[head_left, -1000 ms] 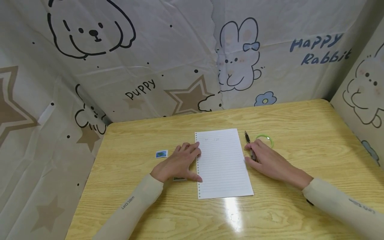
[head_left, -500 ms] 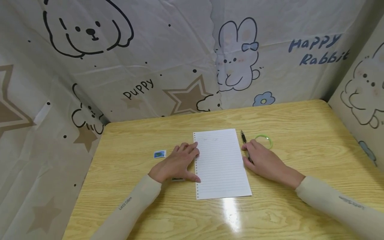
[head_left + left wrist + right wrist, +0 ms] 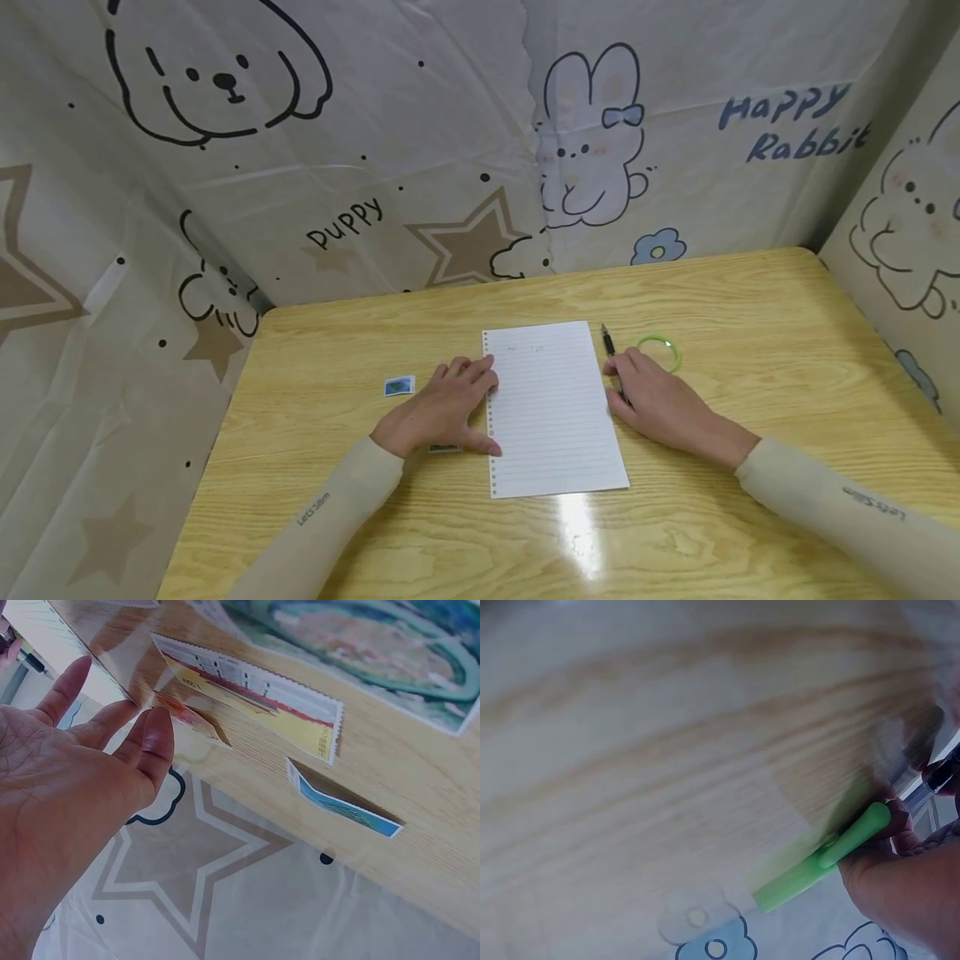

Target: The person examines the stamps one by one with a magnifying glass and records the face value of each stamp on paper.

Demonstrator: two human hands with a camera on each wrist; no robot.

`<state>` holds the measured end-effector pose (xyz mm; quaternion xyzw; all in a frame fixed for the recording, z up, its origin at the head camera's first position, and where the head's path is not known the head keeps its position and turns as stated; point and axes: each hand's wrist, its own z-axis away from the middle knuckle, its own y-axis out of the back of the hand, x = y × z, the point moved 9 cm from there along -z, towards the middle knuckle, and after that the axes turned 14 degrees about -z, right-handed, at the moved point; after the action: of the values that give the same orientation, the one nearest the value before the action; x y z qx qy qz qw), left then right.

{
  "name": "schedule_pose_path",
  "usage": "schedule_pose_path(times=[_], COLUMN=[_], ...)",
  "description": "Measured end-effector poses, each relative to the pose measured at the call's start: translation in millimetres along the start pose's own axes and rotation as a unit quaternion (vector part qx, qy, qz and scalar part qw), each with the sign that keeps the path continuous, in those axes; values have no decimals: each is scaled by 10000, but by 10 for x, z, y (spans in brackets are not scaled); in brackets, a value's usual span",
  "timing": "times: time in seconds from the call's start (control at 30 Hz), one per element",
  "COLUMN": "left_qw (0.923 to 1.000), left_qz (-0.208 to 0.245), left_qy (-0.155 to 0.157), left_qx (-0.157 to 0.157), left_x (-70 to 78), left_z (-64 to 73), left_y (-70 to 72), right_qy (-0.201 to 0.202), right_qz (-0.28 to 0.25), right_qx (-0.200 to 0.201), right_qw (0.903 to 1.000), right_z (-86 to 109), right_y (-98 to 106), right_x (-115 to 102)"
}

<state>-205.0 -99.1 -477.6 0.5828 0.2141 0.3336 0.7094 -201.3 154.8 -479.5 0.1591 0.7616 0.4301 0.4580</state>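
A lined sheet of paper [image 3: 558, 417] with punched holes lies on the table, faint writing near its top. My left hand [image 3: 446, 408] rests at its left edge, fingers spread and relaxed. At the right edge, my right hand [image 3: 656, 400] holds a pen [image 3: 608, 340] between thumb and fingers; its tip points away and the palm hides part of it. Beside that hand lies a green ring-shaped thing [image 3: 677, 354], also seen as a green bar [image 3: 802, 879] in the right wrist view. Blue stamp [image 3: 400, 385] and dark stamp [image 3: 446, 448] lie by the left hand.
The left wrist view shows several stamps: a yellow and red one [image 3: 259, 694], a small red one [image 3: 191, 720] at the fingertips and a large green one [image 3: 375, 649]. A printed cloth [image 3: 450, 150] hangs behind the wooden table [image 3: 315, 500].
The right hand has shifted a little left with the pen, closer to the paper's edge. The left hand keeps its place on the sheet. The head view has turned slightly.
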Motion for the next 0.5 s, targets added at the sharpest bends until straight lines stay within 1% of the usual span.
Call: schedule_pose_path(times=[0.23,0.4,0.5], left_qw=[10000,10000,10000], left_qz=[-22,-41,-37], left_qy=[-25,-46,-60], left_qx=[-13,10,26], left_x=[5,10,13], left_z=[5,2,1], left_y=[-5,9,15], right_qy=[-298,-359,-423], right_qz=[-207,-291,-381], right_qx=[-154,-174,-259], right_qw=[9992,9988,9980], right_z=[15,-1,-4], right_y=[-13,12,9], right_x=[52,43,51])
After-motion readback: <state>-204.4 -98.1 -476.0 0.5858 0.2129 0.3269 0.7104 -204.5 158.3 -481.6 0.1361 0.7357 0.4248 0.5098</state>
